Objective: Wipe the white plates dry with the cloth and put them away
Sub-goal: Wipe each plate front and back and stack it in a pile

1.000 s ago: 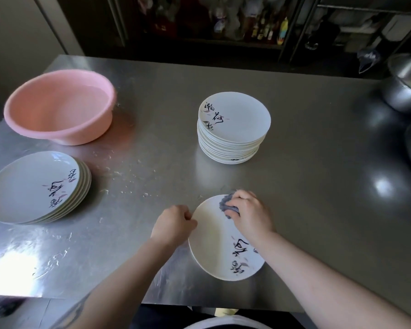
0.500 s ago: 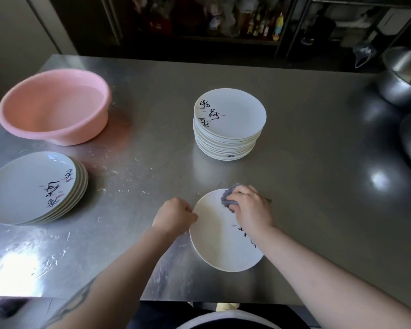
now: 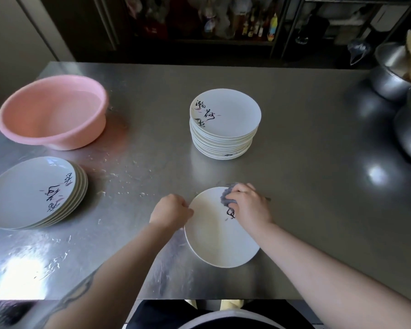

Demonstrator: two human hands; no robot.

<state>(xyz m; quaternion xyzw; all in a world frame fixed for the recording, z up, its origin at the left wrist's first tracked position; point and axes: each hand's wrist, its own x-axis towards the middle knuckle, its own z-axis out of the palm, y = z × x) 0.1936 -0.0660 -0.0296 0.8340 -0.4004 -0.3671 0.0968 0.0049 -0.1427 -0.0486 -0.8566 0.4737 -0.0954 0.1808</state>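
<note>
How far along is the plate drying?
Likely done: the tall stack at mid-table. In hand: the right hand rubs the cloth on one plate while the left hand holds its rim. Probably left: the short stack beside the basin.

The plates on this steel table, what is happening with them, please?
A person is drying one white plate that lies flat on the steel table. The left hand holds the plate's left rim, and the right hand presses a grey cloth on its far part. A tall stack of plates stands behind it, a lower stack lies at the left, and a pink basin sits beyond that one.
</note>
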